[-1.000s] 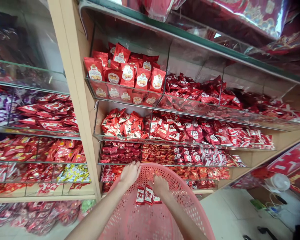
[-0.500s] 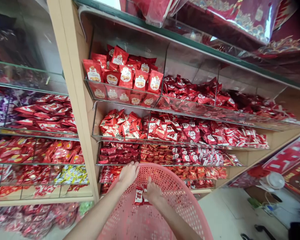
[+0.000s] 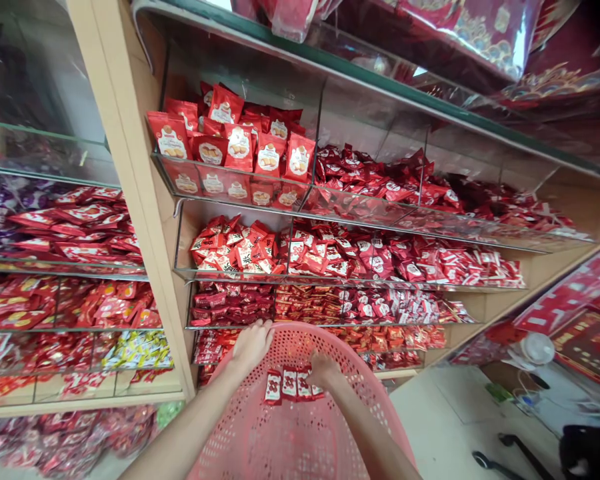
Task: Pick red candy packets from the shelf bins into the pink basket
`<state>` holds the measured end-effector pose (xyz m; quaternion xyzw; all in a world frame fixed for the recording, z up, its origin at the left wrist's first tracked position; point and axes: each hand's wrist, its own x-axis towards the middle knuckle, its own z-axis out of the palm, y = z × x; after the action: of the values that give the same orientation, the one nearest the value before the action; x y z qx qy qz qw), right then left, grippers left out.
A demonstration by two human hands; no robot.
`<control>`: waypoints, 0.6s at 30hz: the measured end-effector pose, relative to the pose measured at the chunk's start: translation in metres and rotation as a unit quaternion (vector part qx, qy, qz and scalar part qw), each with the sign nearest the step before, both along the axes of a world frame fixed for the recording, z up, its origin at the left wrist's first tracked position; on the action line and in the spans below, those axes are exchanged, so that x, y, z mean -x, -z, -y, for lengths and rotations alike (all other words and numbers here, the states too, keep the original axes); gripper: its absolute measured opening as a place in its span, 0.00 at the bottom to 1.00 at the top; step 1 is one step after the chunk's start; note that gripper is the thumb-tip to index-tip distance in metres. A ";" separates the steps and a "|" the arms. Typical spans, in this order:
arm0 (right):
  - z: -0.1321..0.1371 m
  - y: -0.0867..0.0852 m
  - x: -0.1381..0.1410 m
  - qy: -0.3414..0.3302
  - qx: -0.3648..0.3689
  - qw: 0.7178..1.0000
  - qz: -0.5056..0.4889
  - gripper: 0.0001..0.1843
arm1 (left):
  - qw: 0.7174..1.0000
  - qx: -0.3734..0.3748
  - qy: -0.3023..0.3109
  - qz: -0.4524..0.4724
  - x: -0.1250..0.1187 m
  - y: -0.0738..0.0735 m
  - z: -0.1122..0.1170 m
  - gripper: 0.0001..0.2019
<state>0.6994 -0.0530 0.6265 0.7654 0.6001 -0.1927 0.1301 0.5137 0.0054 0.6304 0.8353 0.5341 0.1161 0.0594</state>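
A large pink perforated plastic basket (image 3: pixel 365 420) stands in front of me, tilted so that I look into it. My left hand (image 3: pixel 253 345) is closed over its far rim, left of centre. Inside, several small red-and-white candy packets (image 3: pixel 289 384) stand in a row against the far wall. My right hand (image 3: pixel 326 371) is inside the basket at the right end of this row. Its fingers are curled at the rightmost candy packet (image 3: pixel 317 392), which they partly cover.
Behind the basket rise glass-fronted shelves with red cookie bags (image 3: pixel 239 147), red-and-cream packets (image 3: pixel 237 248) and dark red packets (image 3: pixel 233 307). A wooden upright (image 3: pixel 113 173) separates another shelf unit at left, with yellow packets (image 3: pixel 140 350). Bagged goods (image 3: pixel 70 433) lie below. Black chair legs (image 3: pixel 510 453) are at lower right.
My right hand has moved right along the row, and more candy packets show to its left. My left hand stays on the rim. The view has shifted slightly.
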 end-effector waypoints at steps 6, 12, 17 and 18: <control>0.002 0.012 -0.002 -0.003 0.016 1.000 0.022 0.35 | 1.000 0.000 0.006 -0.003 0.001 -0.001 0.000 0.17; 0.002 0.009 0.001 -0.003 0.010 1.000 0.020 0.33 | 1.000 -0.005 0.006 -0.003 0.000 -0.001 0.000 0.17; -0.004 0.008 0.015 -0.004 -0.020 1.000 -0.001 0.31 | 1.000 -0.004 0.004 -0.002 0.000 -0.001 0.000 0.17; -0.004 0.010 0.018 -0.001 -0.030 1.000 -0.003 0.31 | 1.000 -0.003 0.004 -0.002 0.000 -0.001 0.000 0.17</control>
<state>0.6816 -0.0485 0.6168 0.7676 0.6070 -0.1767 0.1054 0.5137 0.0054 0.6316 0.8380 0.5303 0.1161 0.0562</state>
